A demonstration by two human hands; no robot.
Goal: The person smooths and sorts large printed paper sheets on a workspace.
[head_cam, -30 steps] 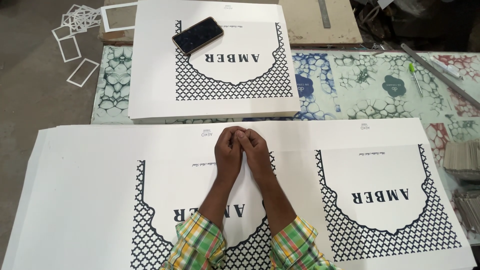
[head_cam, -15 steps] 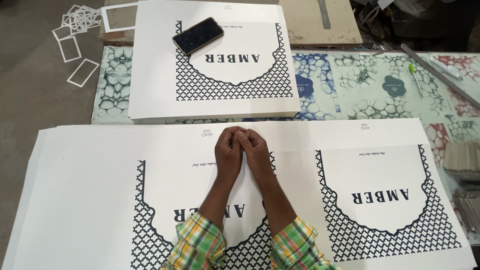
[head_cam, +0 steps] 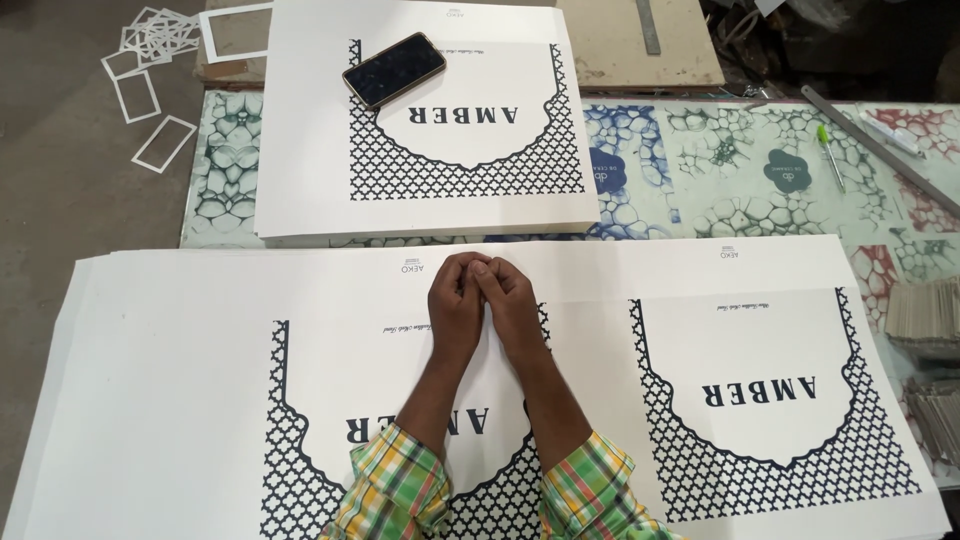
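Note:
My left hand point(head_cam: 455, 295) and my right hand point(head_cam: 508, 300) rest side by side, fingers curled in and knuckles touching, on a wide stack of white printed sheets point(head_cam: 180, 380). They lie near the stack's far edge, at its middle. Each sheet carries two dark lattice-pattern panels with a white arched field. Nothing shows between my fingers. My sleeves are green and yellow plaid.
A smaller stack of the same printed sheets point(head_cam: 310, 150) lies behind, with a black phone point(head_cam: 394, 69) on it. To the right are a green pen point(head_cam: 828, 150), a metal ruler point(head_cam: 880, 150) and piles of small cards point(head_cam: 925, 320). White cut-out frames point(head_cam: 150, 60) lie on the floor.

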